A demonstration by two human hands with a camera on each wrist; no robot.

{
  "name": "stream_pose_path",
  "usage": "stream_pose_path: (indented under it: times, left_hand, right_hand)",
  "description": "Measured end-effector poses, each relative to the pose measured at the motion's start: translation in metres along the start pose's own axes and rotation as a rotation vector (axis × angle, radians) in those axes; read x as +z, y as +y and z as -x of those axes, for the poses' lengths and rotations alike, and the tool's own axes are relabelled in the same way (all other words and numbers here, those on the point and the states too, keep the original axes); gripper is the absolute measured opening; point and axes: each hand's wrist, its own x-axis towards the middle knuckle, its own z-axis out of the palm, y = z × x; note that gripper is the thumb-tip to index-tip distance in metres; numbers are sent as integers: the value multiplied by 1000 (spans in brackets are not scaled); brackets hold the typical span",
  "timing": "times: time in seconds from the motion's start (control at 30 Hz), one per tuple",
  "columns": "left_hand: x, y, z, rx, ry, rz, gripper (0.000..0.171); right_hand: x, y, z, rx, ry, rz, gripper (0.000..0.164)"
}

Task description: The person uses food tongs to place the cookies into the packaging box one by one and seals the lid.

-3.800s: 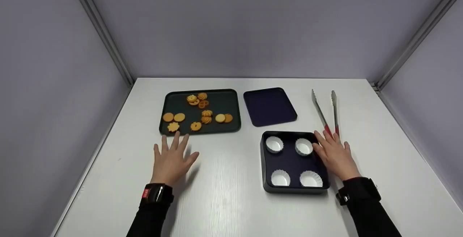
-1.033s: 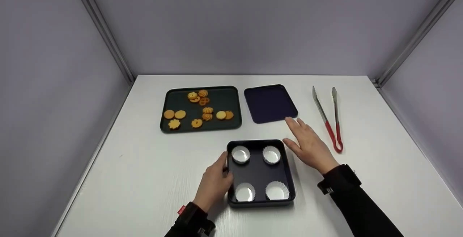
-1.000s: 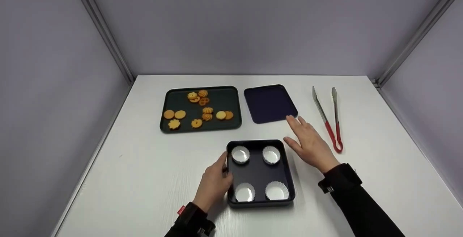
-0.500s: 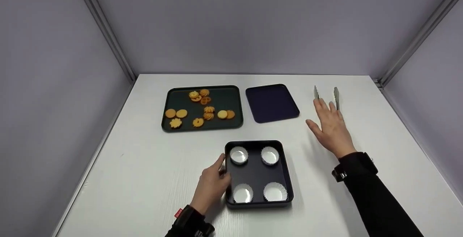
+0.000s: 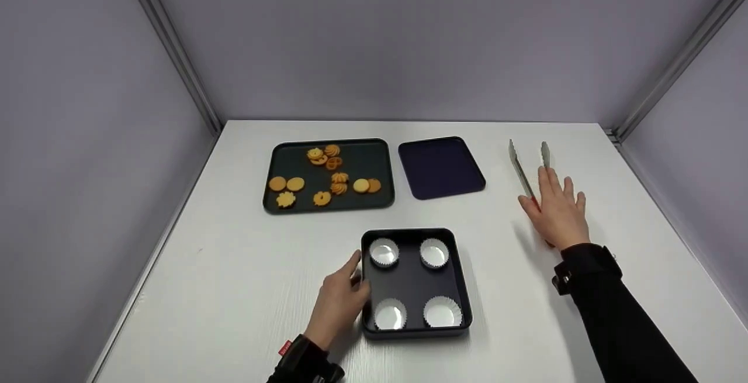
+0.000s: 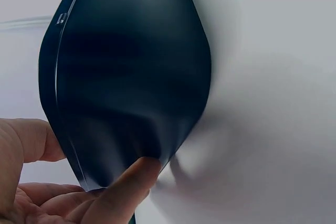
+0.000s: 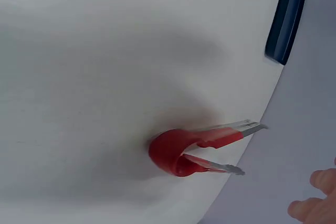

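My left hand (image 5: 337, 302) grips the left side of a square dark blue tin (image 5: 412, 282), thumb at the rim. In the left wrist view, its fingers (image 6: 123, 192) lie against the tin's outer wall. White paper baking cups (image 5: 434, 252) stand in the tin, one in each corner. On the right, my right hand (image 5: 558, 210) hovers with spread fingers over red-handled metal tongs (image 5: 520, 172), hiding most of their handles. The right wrist view shows the tongs' red bend (image 7: 169, 150) on the table, apart from the fingertips (image 7: 321, 181).
A dark green tray (image 5: 368, 158) with several small cookies (image 5: 339, 187), some round, some piped, lies at the back left. Between it and the tongs is a flat navy square lid or tray (image 5: 441, 168). Grey panels (image 5: 374, 44) enclose the white table (image 5: 234, 289).
Since the first frame the tin has shifted left and nearer, and my left hand has come to hold it. My right hand has left the tin's right side and moved over the tongs.
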Motion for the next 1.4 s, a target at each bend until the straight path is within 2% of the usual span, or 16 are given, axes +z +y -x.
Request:
stream_pose_path:
  times: [0.17,0.5,0.97,1.23,1.4]
  left_hand:
    - [1,-1,0,18,7,14,61]
    - [0,0,0,15,23,-7,61]
    - [-1,2,0,0,-3,-3,60]
    - [-1,1,0,-11,-13,-10,59]
    - [-2,1,0,-18,-13,-11,58]
  right_hand:
    - [4,14,0,56,-38,-19,86]
    - [18,37,0,65,-79,-40,89]
    - [29,42,0,191,-201,-27,95]
    - [32,42,4,246,-213,27,94]
    - [35,41,5,213,-163,82,84]
